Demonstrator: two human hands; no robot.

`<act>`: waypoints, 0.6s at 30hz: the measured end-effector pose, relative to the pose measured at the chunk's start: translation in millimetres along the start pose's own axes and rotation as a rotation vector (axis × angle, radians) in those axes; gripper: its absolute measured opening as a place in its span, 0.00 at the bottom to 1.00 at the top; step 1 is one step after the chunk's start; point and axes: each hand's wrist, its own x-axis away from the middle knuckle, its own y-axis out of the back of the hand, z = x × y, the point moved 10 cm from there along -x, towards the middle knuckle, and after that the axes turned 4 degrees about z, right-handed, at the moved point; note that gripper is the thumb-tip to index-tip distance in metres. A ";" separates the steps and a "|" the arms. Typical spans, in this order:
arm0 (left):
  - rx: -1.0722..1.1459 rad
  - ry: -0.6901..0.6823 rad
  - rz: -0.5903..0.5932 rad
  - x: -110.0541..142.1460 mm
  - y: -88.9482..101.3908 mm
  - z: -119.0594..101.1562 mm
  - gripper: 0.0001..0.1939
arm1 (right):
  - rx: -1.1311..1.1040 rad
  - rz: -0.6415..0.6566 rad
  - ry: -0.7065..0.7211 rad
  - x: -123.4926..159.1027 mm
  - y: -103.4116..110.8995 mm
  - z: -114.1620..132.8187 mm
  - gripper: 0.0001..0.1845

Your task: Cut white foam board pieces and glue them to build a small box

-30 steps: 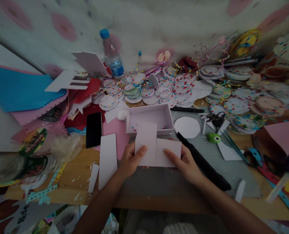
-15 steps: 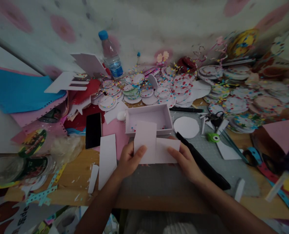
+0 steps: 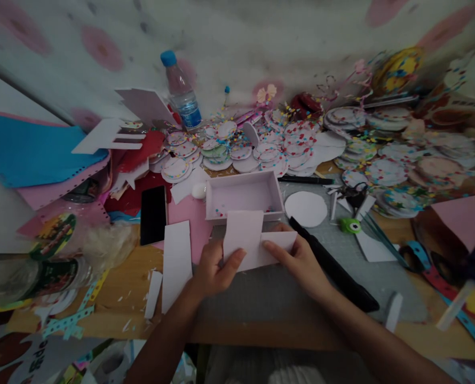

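Two pale pieces of card or foam board are held side by side over the front of the desk. My left hand [image 3: 218, 266] grips the taller upright piece [image 3: 243, 234], thumb on its face and fingers behind. The wider, lower piece [image 3: 284, 241] is pinched in my right hand [image 3: 299, 262], its thumb lying near the seam. Their edges meet or overlap; I cannot tell whether they are joined. Just beyond stands a shallow open white box [image 3: 243, 192] with a few coloured confetti bits inside. The upright piece's top overlaps the box's front wall in view.
A phone [image 3: 153, 215] and a long white strip [image 3: 176, 266] lie left. To the right are a white disc [image 3: 306, 208], a black elongated tool [image 3: 337, 272] and a green punch [image 3: 350, 225]. Behind stand a water bottle [image 3: 184, 98] and several confetti-decorated discs [image 3: 267, 152].
Both pieces have shifted slightly toward me, the upright one also rightward. My right thumb has slid left toward the seam, and less of the right piece shows.
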 end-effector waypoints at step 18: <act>0.596 0.431 0.067 5.7 -20.2 42.2 0.12 | -0.194 -0.009 -0.079 6.5 -0.2 -5.9 0.16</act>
